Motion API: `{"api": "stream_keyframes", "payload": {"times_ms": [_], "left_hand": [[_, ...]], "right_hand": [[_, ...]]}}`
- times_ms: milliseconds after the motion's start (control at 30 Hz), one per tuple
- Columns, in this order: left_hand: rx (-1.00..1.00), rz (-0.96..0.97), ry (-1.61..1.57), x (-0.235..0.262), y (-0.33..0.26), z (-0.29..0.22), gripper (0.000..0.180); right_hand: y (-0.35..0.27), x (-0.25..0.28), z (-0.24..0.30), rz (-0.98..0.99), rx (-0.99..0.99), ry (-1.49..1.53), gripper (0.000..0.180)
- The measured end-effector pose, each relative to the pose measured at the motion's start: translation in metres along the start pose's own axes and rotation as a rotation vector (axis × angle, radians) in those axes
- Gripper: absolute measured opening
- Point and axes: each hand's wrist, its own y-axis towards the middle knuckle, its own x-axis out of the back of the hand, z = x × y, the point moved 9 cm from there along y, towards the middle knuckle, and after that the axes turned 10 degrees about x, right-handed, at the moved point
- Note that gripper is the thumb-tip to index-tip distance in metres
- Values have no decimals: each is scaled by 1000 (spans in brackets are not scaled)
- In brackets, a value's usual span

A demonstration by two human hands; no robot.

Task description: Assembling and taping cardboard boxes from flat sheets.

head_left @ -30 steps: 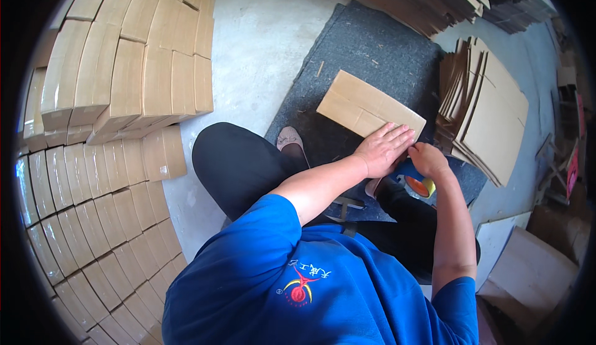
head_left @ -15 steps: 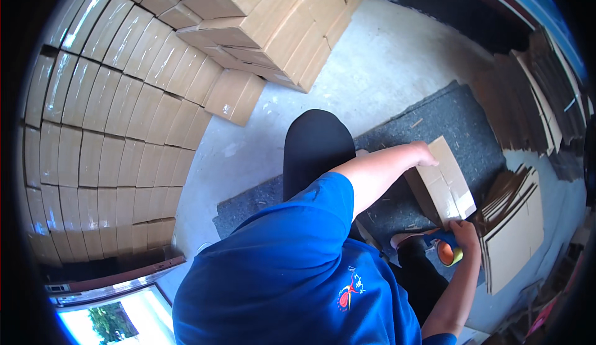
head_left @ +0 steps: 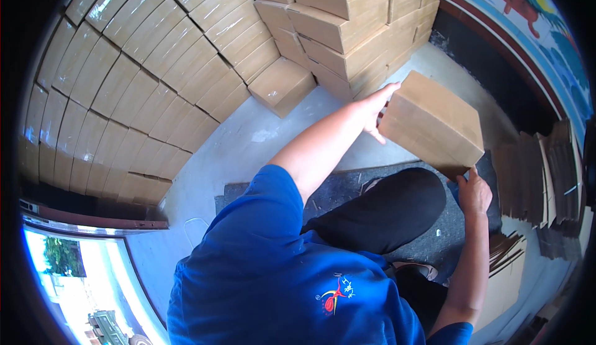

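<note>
Head view: both hands on a closed box (head_left: 433,123).
Left hand (head_left: 377,110) clasps its end, right hand (head_left: 474,191) props the bottom corner; stiff, probably light cardboard.

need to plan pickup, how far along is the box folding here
Done: many closed cardboard boxes are stacked along the wall. In hand: one closed box, with the left hand on its side and the right hand at its lower corner. Left: a pile of flat cardboard sheets at the right is not yet folded.
</note>
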Motion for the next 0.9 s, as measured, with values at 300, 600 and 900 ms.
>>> {"api": "stream_keyframes", "payload": {"times_ms": [300, 600, 900], "left_hand": [[-84, 25, -572, 159, 40, 257, 77], [-263, -341, -962, 281, 17, 352, 79], [-427, -380, -967, 309, 53, 257, 66]], "right_hand": [[47, -114, 28, 220, 222, 165, 60], [1, -146, -16, 262, 212, 327, 51], [-41, -151, -54, 283, -155, 409, 48]]}}
